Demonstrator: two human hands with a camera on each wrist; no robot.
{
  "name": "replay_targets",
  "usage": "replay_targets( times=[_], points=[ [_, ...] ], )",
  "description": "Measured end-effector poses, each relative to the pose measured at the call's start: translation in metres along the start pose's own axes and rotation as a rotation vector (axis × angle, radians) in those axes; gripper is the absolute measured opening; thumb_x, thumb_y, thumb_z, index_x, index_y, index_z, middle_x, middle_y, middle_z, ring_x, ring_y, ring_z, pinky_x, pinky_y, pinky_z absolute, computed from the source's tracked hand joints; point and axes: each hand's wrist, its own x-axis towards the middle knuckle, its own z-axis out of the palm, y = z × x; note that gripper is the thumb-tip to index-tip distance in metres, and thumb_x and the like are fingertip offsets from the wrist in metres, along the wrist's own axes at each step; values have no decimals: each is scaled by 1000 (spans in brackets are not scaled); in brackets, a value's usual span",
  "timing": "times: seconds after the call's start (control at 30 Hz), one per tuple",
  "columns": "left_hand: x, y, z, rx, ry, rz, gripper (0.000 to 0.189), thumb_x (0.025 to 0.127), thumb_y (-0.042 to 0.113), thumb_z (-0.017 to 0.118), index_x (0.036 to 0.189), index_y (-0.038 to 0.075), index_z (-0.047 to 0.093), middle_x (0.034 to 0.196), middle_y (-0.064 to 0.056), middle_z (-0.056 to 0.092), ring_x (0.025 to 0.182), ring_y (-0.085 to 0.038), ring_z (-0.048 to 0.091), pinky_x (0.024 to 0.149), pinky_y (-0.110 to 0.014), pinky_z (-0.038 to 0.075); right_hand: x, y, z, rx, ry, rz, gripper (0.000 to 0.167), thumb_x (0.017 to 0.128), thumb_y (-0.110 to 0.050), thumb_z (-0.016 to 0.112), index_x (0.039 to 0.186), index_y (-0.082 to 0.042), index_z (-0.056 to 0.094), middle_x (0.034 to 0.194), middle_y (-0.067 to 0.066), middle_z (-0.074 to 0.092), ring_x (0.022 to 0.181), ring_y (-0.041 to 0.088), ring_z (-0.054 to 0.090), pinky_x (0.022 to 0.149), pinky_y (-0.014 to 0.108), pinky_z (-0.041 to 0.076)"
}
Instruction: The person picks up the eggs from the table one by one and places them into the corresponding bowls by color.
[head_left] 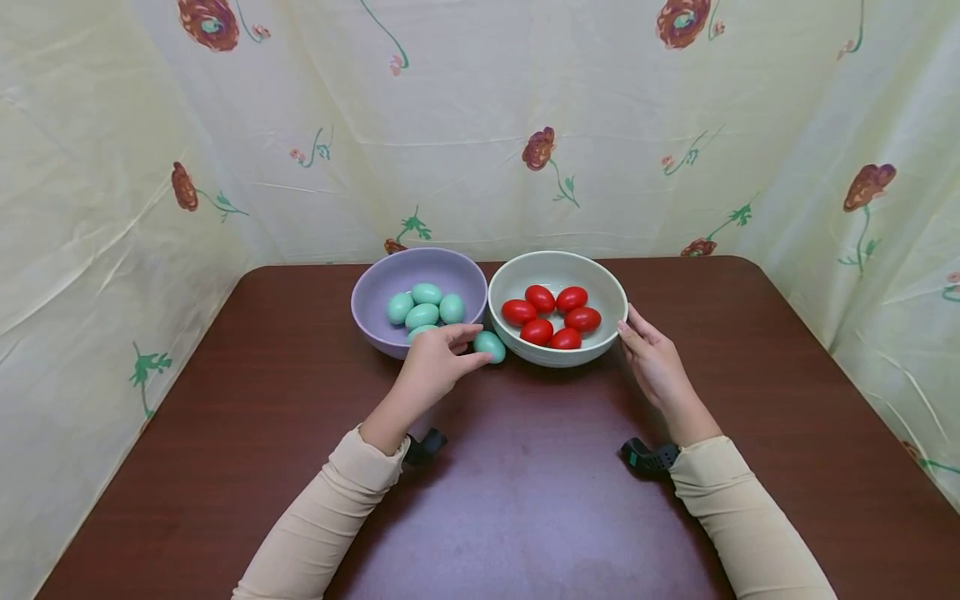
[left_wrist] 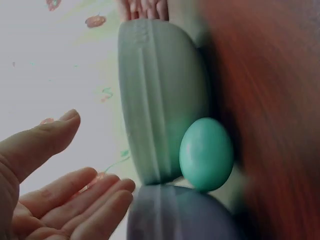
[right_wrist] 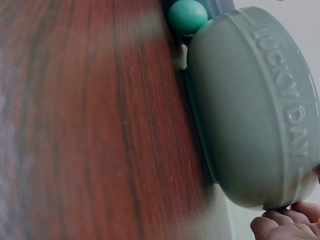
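A turquoise egg sits in the notch in front of where two bowls meet. My left hand is beside this egg, over the purple bowl's front rim; in the left wrist view its thumb and fingers stand apart with nothing between them. Several turquoise eggs lie in the purple bowl, one partly hidden by that hand. To the right, the pale green bowl contains several red eggs. My right hand holds that bowl's right side, thumb at the rim, fingers curled against the outer wall.
Both bowls stand side by side, rims touching, near the back edge of a dark brown table. A flowered cloth hangs behind and at both sides. Dark straps are on both wrists.
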Motion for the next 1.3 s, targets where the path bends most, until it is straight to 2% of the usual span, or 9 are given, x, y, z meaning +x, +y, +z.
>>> replay_targets(
  times=[0.17,0.47,0.73,0.97,1.23,1.3],
  points=[
    [-2,-3,8,73,-23,-8,50,82,16,80,126,-4,66,125,-18,69,112,-32,69,95,-39,56,0,0,0,4,0,-1,64,105,-19,46,158,-8,11,168,6,5,153,18,13,122,33,15],
    [-3,-8,20,114,0,-16,51,81,15,81,125,-5,66,122,-20,70,110,-32,69,93,-40,56,-1,0,0,-1,-1,2,64,105,-19,46,158,-8,11,168,6,5,154,18,13,122,34,15],
    [-2,-13,25,197,24,-6,53,82,19,81,127,-4,65,124,-19,69,109,-30,68,93,-43,55,1,1,0,7,-3,-5,66,104,-20,49,158,-8,12,168,6,5,154,18,13,122,33,15],
    [-1,-16,28,217,28,-54,57,83,22,79,129,-6,62,131,-21,64,125,-32,60,104,-44,49,1,0,1,13,-9,-10,66,104,-19,49,158,-7,11,168,6,5,154,17,13,122,33,15],
    [6,-19,33,253,18,-60,55,84,24,79,127,-7,63,123,-23,68,114,-34,64,99,-45,51,1,0,1,7,-3,-9,65,105,-19,48,158,-7,11,168,7,5,153,18,13,122,33,15],
    [7,-21,34,247,16,-66,57,84,23,79,130,-7,61,129,-23,65,119,-34,62,102,-45,50,1,1,0,5,-1,-6,65,105,-19,47,158,-7,11,167,8,5,153,18,13,122,33,15]
  ],
)
